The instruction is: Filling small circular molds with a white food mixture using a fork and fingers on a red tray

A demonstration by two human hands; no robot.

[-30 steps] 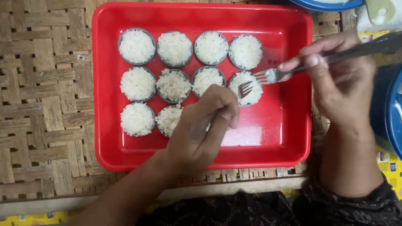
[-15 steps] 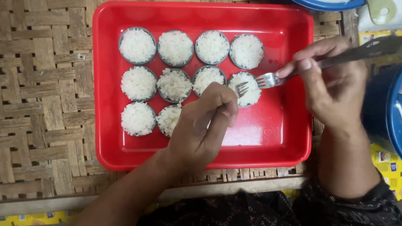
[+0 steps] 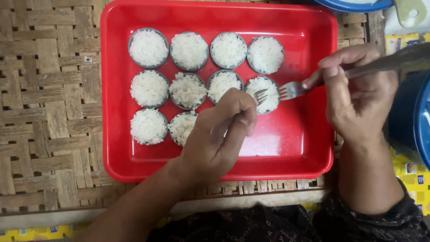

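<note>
A red plastic tray (image 3: 295,152) lies on a woven mat and holds several small round moulds packed with white rice (image 3: 188,50). My left hand (image 3: 219,134) grips a metal fork (image 3: 259,96) whose tines rest on the rightmost rice mould of the middle row (image 3: 268,86). My right hand (image 3: 358,96) holds a second fork (image 3: 293,89) by its long handle, its tines at the right edge of the same mould. My left hand hides part of the bottom row.
A woven bamboo mat (image 3: 49,112) lies under the tray. A blue bowl rim (image 3: 354,5) shows at the top right. A dark blue container (image 3: 410,121) stands at the right edge. Yellow printed sheets (image 3: 410,172) lie below it.
My right hand has drawn its fork slightly right and down, off the rice to the mould's edge. My left hand and its fork stay almost still.
</note>
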